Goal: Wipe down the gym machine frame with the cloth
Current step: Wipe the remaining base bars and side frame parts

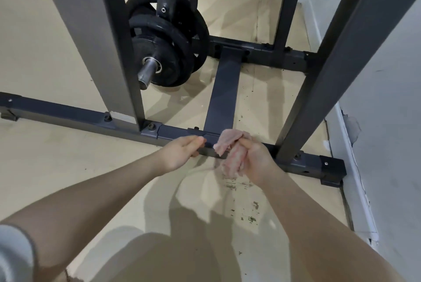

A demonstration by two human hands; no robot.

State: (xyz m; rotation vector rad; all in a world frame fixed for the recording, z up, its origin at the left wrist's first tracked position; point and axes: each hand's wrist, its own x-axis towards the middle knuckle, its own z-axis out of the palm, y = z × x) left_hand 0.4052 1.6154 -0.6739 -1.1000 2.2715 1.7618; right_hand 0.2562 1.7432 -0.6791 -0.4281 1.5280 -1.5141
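gripping cloth (230,147) at frame (173,133) edge

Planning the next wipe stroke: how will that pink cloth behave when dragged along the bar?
Probably floppy: the cloth bunches and droops from the right hand over the base bar. Likely light, since a loose grip carries it. It may snag on the bar's bolts.

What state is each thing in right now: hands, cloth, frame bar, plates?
Right hand: grips the cloth, at the near base bar.
Left hand: fingers curled at the bar's near edge; grip unclear.
Cloth: bunched, draped over the bar, blurred.
Base bar: flat on the floor, bolted to the uprights.
Plates: stacked on a peg, off the floor.
Floor: scuffed, with dark specks.
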